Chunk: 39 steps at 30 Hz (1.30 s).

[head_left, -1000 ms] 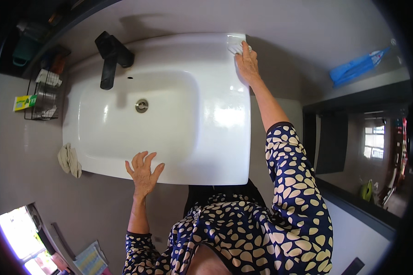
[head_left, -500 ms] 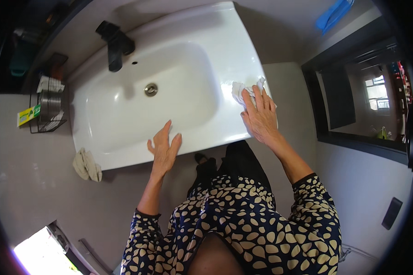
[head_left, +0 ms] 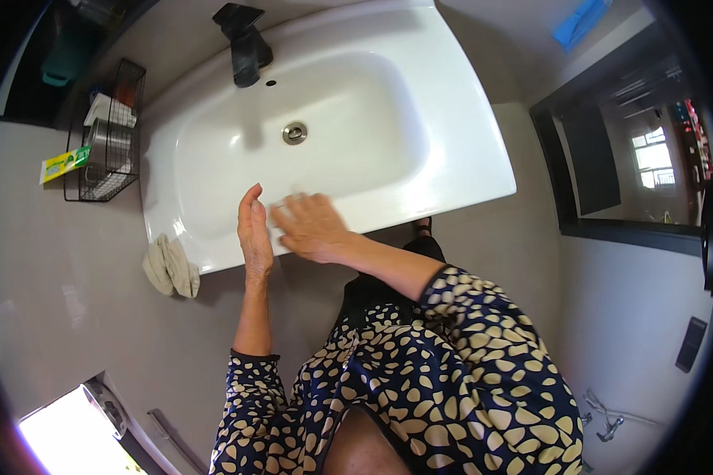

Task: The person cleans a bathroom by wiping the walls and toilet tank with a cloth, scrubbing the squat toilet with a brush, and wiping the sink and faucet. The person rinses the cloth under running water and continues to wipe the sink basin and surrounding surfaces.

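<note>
A white washbasin [head_left: 459,154] fills the upper middle, with a black faucet [head_left: 249,55] at its back and a round metal drain [head_left: 294,133] in the bowl. Over the front rim, left of centre, my left hand [head_left: 255,233] is raised edge-on, its fingers stretched out and nothing in it. Close beside it on the right, my right hand [head_left: 313,228] lies palm down on the front rim, its fingers smeared by motion. The white cloth it was pressing is out of sight, apparently under the palm. A beige cloth [head_left: 170,267] hangs over the basin's front left corner.
On the left wall hangs a black wire basket [head_left: 119,134] with a yellow-green tube [head_left: 65,164] and white items. A dark-framed mirror [head_left: 638,150] is at the right, a blue cloth-like item [head_left: 580,24] above it. A shower fitting [head_left: 610,427] shows at lower right.
My right hand has swept left from the basin's right edge to the front rim by my left hand; the white cloth has left that edge. My left hand turned edge-on. The view shifted.
</note>
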Each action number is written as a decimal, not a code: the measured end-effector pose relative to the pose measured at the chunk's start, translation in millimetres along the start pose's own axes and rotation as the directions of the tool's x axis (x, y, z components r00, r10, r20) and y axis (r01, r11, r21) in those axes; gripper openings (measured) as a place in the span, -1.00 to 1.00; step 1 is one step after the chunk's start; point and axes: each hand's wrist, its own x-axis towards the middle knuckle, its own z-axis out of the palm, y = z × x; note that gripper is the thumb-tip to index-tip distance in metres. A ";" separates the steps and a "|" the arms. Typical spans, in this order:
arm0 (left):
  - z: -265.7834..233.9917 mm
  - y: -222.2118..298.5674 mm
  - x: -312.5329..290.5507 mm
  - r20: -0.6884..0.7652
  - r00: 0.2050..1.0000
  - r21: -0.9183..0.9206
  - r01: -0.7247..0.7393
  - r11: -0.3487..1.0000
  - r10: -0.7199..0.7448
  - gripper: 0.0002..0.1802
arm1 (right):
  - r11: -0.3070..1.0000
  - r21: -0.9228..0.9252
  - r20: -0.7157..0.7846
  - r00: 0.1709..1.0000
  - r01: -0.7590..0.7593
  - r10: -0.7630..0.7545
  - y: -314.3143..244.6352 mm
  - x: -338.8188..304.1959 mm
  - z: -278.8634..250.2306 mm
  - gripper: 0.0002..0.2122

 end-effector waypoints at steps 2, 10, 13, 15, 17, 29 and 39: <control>-1.5 9.9 -1.3 -0.015 0.999 -0.029 0.036 0.999 -0.037 -0.53 | 0.994 0.108 0.348 0.937 -0.008 -0.030 -15.5 33.1 -0.6 -0.57; -24.1 -31.9 -3.0 -0.049 0.998 0.396 0.043 0.917 -0.025 -0.68 | 0.983 -0.181 0.696 0.702 -0.035 0.153 107.7 34.7 -48.5 -0.58; -8.3 -30.4 0.5 -0.016 0.996 0.544 -0.066 0.837 0.090 -0.74 | 0.925 -0.378 0.597 0.776 0.047 0.204 170.3 18.4 -78.4 -0.63; -6.1 -25.8 1.6 -0.013 0.985 0.629 -0.127 0.767 0.174 -0.78 | 0.882 -0.450 0.563 0.812 0.140 0.158 187.8 29.3 -81.5 -0.65; -3.8 -26.6 1.7 -0.013 0.980 0.640 -0.145 0.754 0.199 -0.79 | 0.788 -0.596 0.434 0.888 0.155 0.154 202.8 43.5 -74.7 -0.67; -3.3 -23.3 5.0 -0.094 0.988 0.700 -0.020 0.714 0.120 -0.73 | 0.939 0.108 -0.674 0.670 -0.328 0.311 198.6 174.8 17.5 -0.69; -7.0 -14.3 8.2 -0.004 0.993 0.706 -0.079 0.704 0.116 -0.76 | 0.966 0.250 -0.560 0.823 0.061 0.093 92.5 251.5 115.7 -0.72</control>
